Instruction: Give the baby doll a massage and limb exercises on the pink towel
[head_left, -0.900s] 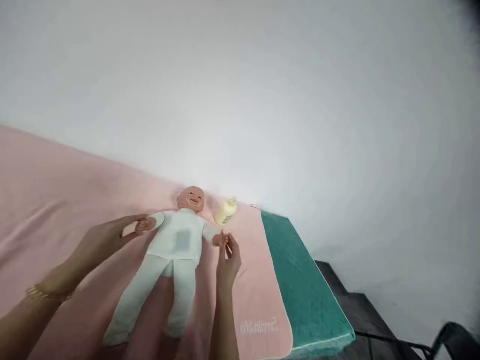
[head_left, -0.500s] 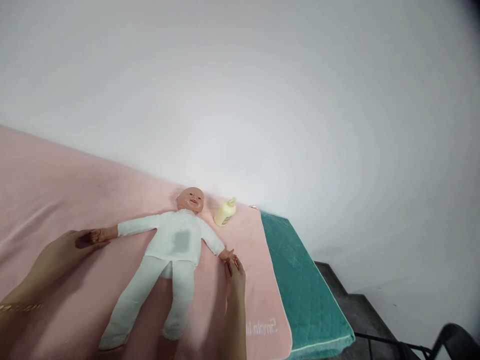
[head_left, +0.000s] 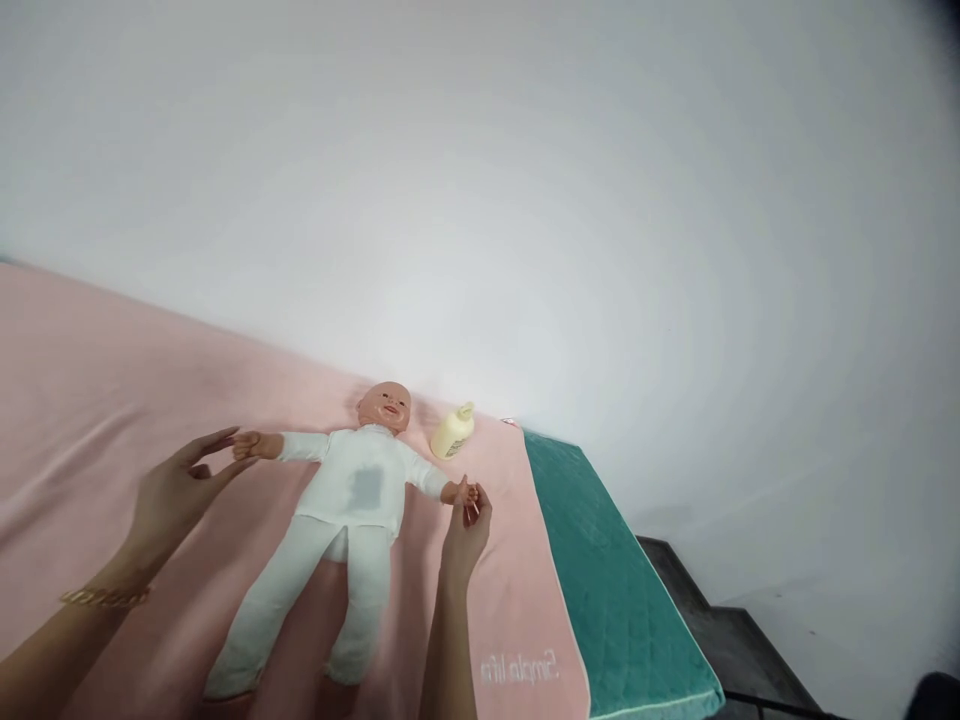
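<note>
Since half a second ago, the left hand [head_left: 180, 485] has come in from the far left toward the doll [head_left: 356, 475], bringing the doll's arm on that side with it; that arm now looks shorter in view, though whether it is bent or lifted I cannot tell. The right hand [head_left: 465, 535] has shifted only slightly, toward the far side.

The left hand is closed by thumb and fingertips on the doll's fist, with the other fingers curled. The right hand pinches the doll's other fist between thumb and fingers. A gold bracelet [head_left: 105, 597] circles the left wrist.

The doll lies face up between the two hands, its arms spread to left and right, its head at the far end and its legs apart toward the near side. It wears a white top with a grey patch [head_left: 366, 488] on the front, and white trousers.

Under it is a pink blanket [head_left: 517, 570], with pale mirrored lettering [head_left: 519, 667] at the near right. On the blanket, right of the doll's head, is a pale yellow bottle [head_left: 452, 435]. A green mattress [head_left: 615, 580] shows beyond the blanket's right edge. A white wall [head_left: 525, 200] rises along the far side.
</note>
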